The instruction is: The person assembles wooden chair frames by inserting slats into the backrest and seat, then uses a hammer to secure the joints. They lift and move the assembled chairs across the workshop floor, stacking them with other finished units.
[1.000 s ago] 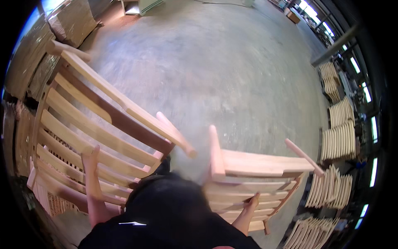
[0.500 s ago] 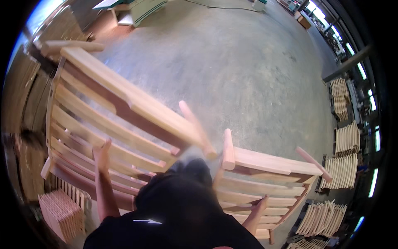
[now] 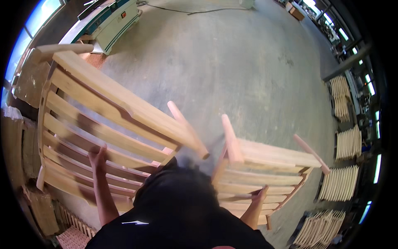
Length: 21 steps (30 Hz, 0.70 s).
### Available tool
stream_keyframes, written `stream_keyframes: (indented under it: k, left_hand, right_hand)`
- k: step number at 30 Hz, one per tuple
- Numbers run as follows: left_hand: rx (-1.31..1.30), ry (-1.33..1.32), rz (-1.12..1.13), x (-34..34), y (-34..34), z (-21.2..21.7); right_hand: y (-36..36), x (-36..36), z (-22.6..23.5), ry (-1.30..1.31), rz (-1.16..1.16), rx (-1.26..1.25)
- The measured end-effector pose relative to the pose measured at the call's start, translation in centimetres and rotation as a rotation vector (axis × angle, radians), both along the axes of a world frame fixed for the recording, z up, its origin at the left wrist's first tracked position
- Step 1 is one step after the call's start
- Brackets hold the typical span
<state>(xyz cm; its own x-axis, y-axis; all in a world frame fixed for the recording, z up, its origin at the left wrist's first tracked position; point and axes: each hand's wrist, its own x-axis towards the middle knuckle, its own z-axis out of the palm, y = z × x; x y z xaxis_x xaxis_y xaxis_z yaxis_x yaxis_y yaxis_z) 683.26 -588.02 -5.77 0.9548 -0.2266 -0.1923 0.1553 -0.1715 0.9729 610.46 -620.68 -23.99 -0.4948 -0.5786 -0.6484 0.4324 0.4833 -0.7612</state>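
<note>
I carry two slatted wooden chair frames, one in each hand, held out at my sides above a concrete floor point(image 3: 232, 62). My left hand point(image 3: 98, 154) grips a slat of the larger frame point(image 3: 103, 124), which tilts up to my left with a leg pointing toward the middle. On the other side, my right hand point(image 3: 260, 195) holds a slat of the smaller frame point(image 3: 265, 166), whose two legs stick upward. My dark shirt fills the lower middle.
A green and white machine point(image 3: 112, 20) stands at the far left with a cable across the floor. Stacks of curved wooden parts point(image 3: 344, 141) line the right side. Cardboard and wooden pieces point(image 3: 37, 207) pile up at the left. A box point(image 3: 296, 11) sits far off.
I have moved forward across the floor with both frames. The left frame has swung higher and more to the left, and the machine has come into view.
</note>
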Motion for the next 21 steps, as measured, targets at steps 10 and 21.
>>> stream_keyframes:
  k: [10, 21]
  left_hand:
    - [-0.033, 0.082, -0.086, 18.7, -27.5, -0.2]
    - [-0.13, 0.198, -0.057, 35.1, -55.9, 2.8]
  right_hand:
    - [-24.9, 18.6, 3.8, -0.01, 0.102, -0.024]
    - [-53.4, 35.2, 7.5, -0.121, -0.061, -0.086]
